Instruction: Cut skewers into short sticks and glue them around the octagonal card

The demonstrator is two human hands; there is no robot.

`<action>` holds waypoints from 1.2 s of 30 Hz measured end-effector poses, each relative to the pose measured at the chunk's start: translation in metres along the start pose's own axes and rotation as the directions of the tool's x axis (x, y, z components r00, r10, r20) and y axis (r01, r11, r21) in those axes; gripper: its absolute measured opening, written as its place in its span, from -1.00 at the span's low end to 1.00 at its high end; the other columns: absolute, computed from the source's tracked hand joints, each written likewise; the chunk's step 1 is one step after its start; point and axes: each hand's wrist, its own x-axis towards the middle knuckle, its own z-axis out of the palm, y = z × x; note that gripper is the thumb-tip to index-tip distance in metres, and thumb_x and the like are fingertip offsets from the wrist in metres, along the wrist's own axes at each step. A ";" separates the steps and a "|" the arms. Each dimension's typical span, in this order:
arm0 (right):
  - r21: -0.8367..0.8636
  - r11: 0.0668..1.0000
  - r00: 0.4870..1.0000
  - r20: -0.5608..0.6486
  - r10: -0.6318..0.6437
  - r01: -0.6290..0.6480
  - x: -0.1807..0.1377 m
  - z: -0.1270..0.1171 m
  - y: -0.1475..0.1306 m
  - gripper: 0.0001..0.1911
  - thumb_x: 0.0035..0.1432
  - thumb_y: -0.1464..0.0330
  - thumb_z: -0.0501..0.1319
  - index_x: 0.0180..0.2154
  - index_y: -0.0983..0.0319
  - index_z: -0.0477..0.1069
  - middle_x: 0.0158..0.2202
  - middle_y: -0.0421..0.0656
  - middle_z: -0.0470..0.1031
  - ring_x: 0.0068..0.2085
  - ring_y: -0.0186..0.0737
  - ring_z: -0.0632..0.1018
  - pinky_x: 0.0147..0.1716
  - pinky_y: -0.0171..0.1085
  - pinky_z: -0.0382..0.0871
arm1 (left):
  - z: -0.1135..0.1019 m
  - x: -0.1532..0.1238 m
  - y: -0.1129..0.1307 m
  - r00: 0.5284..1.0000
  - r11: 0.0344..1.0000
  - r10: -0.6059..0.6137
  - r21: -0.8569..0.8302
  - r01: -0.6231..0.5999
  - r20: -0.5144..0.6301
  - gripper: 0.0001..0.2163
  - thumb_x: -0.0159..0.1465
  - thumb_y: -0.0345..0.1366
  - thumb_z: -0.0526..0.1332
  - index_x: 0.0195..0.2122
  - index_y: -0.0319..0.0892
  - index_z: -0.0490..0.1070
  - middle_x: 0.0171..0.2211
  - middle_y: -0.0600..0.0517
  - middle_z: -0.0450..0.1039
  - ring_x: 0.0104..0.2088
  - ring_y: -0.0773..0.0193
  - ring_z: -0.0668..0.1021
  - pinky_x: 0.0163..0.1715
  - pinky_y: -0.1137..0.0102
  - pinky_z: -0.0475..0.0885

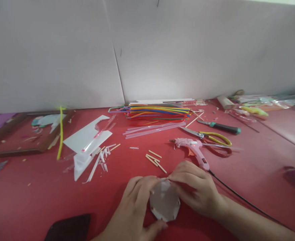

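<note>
A small grey-white eight-sided piece (165,202), paper or card by its look, lies low in the middle between my hands. It has a pale raised rim and small brownish spots along the edge. My left hand (136,206) wraps around its left side, fingers at the top edge and thumb at the bottom. At the upper right rim, the fingertips of my right hand (196,185) are pinched together; whether something small is between them is hidden. Several short wooden sticks (154,157) lie just beyond the piece.
A pink glue gun (191,147) with a black cord lies right of centre, beside yellow-and-red-handled scissors (212,137) and a cutter knife (224,128). Behind are clear glue sticks (155,130) and coloured pipe cleaners (160,112). White card scraps (83,137) and a dark phone-like slab (68,228) are left.
</note>
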 end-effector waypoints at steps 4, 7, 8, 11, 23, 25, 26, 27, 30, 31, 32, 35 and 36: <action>0.002 1.000 0.999 0.039 -0.004 0.003 -0.002 0.001 0.004 -0.73 0.17 0.56 0.20 -0.11 0.16 0.44 -0.32 -0.14 0.56 -0.31 -0.23 0.51 -0.29 -0.21 0.44 | -0.006 0.005 0.008 0.999 0.999 -0.038 0.011 0.038 0.019 -0.36 0.18 -0.07 0.34 0.20 0.01 0.07 0.04 -0.09 0.42 -0.02 0.02 0.49 -0.08 0.20 0.47; 0.001 1.000 0.998 0.057 0.004 -0.004 -0.002 0.001 0.005 -0.73 0.17 0.57 0.20 -0.12 0.17 0.43 -0.30 -0.13 0.55 -0.30 -0.22 0.51 -0.28 -0.20 0.43 | -0.008 0.006 0.012 0.997 0.998 -0.063 0.014 0.063 0.044 -0.40 0.19 -0.08 0.33 0.18 0.01 0.08 0.02 -0.08 0.42 -0.03 0.05 0.50 -0.08 0.21 0.47; -0.006 1.000 0.999 0.047 0.003 -0.003 -0.002 0.000 0.004 -0.73 0.16 0.56 0.20 -0.13 0.17 0.42 -0.31 -0.13 0.55 -0.30 -0.22 0.50 -0.29 -0.20 0.43 | -0.008 0.006 0.012 0.997 0.998 -0.063 0.019 0.062 0.047 -0.39 0.20 -0.09 0.33 0.19 0.01 0.05 0.03 -0.08 0.42 -0.01 0.05 0.49 -0.06 0.21 0.47; -0.054 0.999 1.000 -0.008 -0.009 0.009 -0.003 -0.002 0.000 -0.73 0.15 0.55 0.20 -0.12 0.16 0.39 -0.38 -0.16 0.50 -0.38 -0.24 0.45 -0.38 -0.24 0.38 | -0.004 0.001 0.009 0.996 0.996 -0.076 0.051 0.073 0.041 -0.29 0.17 -0.12 0.36 0.23 0.01 -0.04 0.09 -0.11 0.37 0.06 0.00 0.45 0.00 0.13 0.44; -0.099 0.989 0.992 0.068 -0.102 0.108 0.002 -0.006 -0.020 -0.67 0.11 0.56 0.10 -0.09 0.20 0.40 -0.43 -0.15 0.49 -0.46 -0.25 0.40 -0.42 -0.25 0.32 | 0.005 -0.004 0.007 0.991 0.987 -0.136 0.080 0.137 -0.018 -0.08 0.03 -0.27 0.44 0.29 -0.08 -0.13 0.19 -0.27 0.24 0.19 -0.20 0.36 0.07 -0.12 0.39; -0.189 0.982 1.000 -0.021 -0.018 0.014 0.005 -0.016 -0.012 -0.76 0.13 0.55 0.12 -0.18 0.20 0.41 -0.43 -0.16 0.48 -0.43 -0.24 0.41 -0.39 -0.24 0.32 | 0.003 -0.003 0.007 0.994 0.990 -0.110 0.093 0.110 0.004 -0.10 0.05 -0.27 0.42 0.30 -0.07 -0.14 0.21 -0.28 0.22 0.21 -0.22 0.33 0.07 -0.12 0.40; -0.259 0.965 0.997 -0.061 0.036 -0.050 0.007 -0.023 -0.006 -0.82 0.13 0.53 0.13 -0.24 0.20 0.40 -0.43 -0.16 0.48 -0.41 -0.23 0.42 -0.36 -0.24 0.31 | 0.002 -0.003 0.007 0.995 0.990 -0.100 0.101 0.099 0.009 -0.14 0.08 -0.29 0.39 0.30 -0.06 -0.13 0.22 -0.28 0.21 0.22 -0.22 0.33 0.06 -0.12 0.40; -0.344 0.930 0.990 -0.090 0.105 -0.130 0.008 -0.031 -0.001 -0.89 0.14 0.50 0.13 -0.30 0.20 0.38 -0.43 -0.16 0.46 -0.39 -0.22 0.43 -0.35 -0.23 0.30 | 0.002 -0.003 0.007 0.996 0.990 -0.094 0.104 0.093 0.008 -0.18 0.10 -0.31 0.37 0.30 -0.06 -0.11 0.22 -0.28 0.21 0.22 -0.22 0.33 0.06 -0.12 0.41; -0.611 0.653 0.873 -0.140 0.467 -0.447 0.011 -0.057 0.018 -0.92 0.11 0.32 0.19 -0.38 0.19 0.34 -0.39 -0.14 0.46 -0.32 -0.12 0.47 -0.36 -0.22 0.25 | 0.003 -0.004 0.005 0.992 0.989 -0.121 0.079 0.122 -0.017 -0.20 0.10 -0.34 0.34 0.28 -0.08 -0.10 0.17 -0.29 0.25 0.20 -0.21 0.35 0.04 -0.14 0.42; -0.651 0.552 0.798 -0.142 0.586 -0.521 0.011 -0.065 0.024 -0.86 0.09 0.26 0.20 -0.39 0.18 0.33 -0.39 -0.13 0.47 -0.34 -0.11 0.48 -0.40 -0.23 0.23 | 0.004 -0.005 0.005 0.990 0.988 -0.141 0.065 0.142 -0.027 -0.18 0.08 -0.34 0.36 0.28 -0.09 -0.11 0.15 -0.30 0.26 0.18 -0.21 0.37 0.03 -0.14 0.42; -0.669 0.493 0.727 -0.104 0.679 -0.556 0.011 -0.071 0.030 -0.80 0.08 0.19 0.21 -0.40 0.18 0.33 -0.41 -0.14 0.47 -0.36 -0.11 0.48 -0.43 -0.25 0.20 | 0.005 -0.005 0.004 0.986 0.985 -0.163 0.054 0.165 -0.034 -0.16 0.07 -0.33 0.38 0.28 -0.09 -0.12 0.14 -0.30 0.27 0.16 -0.20 0.39 0.02 -0.14 0.43; -0.651 0.473 0.587 0.051 0.808 -0.594 0.011 -0.078 0.043 -0.71 0.06 0.12 0.20 -0.49 0.18 0.25 -0.49 -0.18 0.47 -0.46 -0.19 0.47 -0.49 -0.29 0.12 | 0.007 -0.005 0.004 0.978 0.977 -0.206 0.044 0.208 -0.032 -0.10 0.02 -0.26 0.45 0.27 -0.07 -0.10 0.13 -0.30 0.27 0.13 -0.23 0.41 -0.01 -0.16 0.45; -0.631 0.482 0.565 0.082 0.821 -0.608 0.011 -0.078 0.046 -0.71 0.06 0.15 0.20 -0.52 0.18 0.22 -0.53 -0.20 0.45 -0.48 -0.22 0.46 -0.51 -0.30 0.10 | 0.007 -0.005 0.004 0.978 0.977 -0.207 0.043 0.208 -0.027 -0.08 0.00 -0.25 0.46 0.27 -0.05 -0.11 0.14 -0.30 0.26 0.14 -0.25 0.40 -0.01 -0.18 0.44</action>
